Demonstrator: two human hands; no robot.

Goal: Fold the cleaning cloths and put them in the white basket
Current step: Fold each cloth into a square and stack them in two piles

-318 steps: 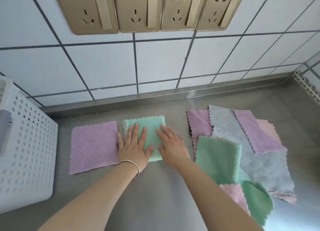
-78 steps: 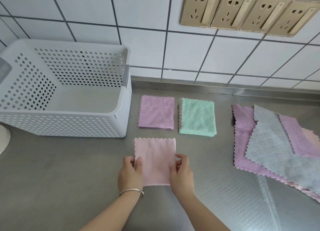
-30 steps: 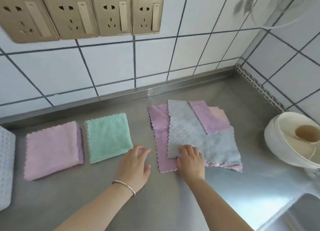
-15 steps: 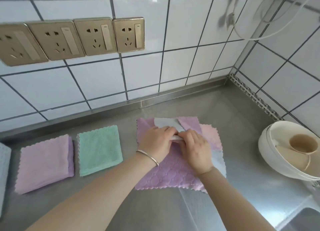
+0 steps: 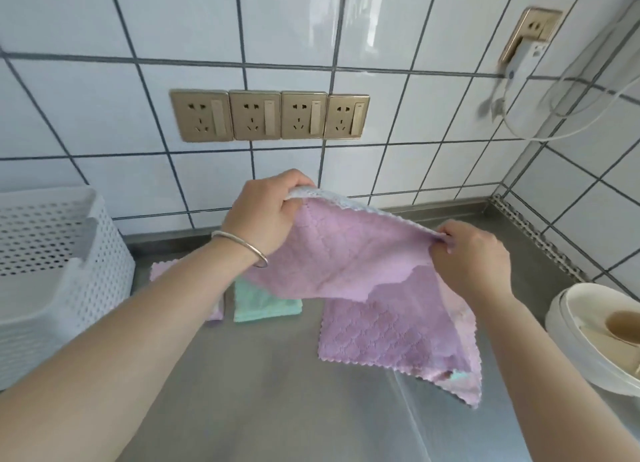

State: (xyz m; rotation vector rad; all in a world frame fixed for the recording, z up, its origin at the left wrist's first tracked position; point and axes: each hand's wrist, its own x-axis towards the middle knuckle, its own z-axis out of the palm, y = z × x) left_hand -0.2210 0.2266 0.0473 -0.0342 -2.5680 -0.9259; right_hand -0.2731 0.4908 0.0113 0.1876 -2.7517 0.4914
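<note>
Purple cloth held up above the desk, stretched between both hands. Left hand pinches its upper left corner, grip closed on the cloth; right hand pinches the upper right corner, lower than the left. Top edge is the long axis, running left-right and sloping down to the right; a grey-white backing shows along it. Rest of the cloth hangs down toward the near side. Another purple cloth lies flat on the desk beneath. Folded green cloth and folded purple cloth lie left of it, partly hidden by the left forearm. White basket at far left.
</note>
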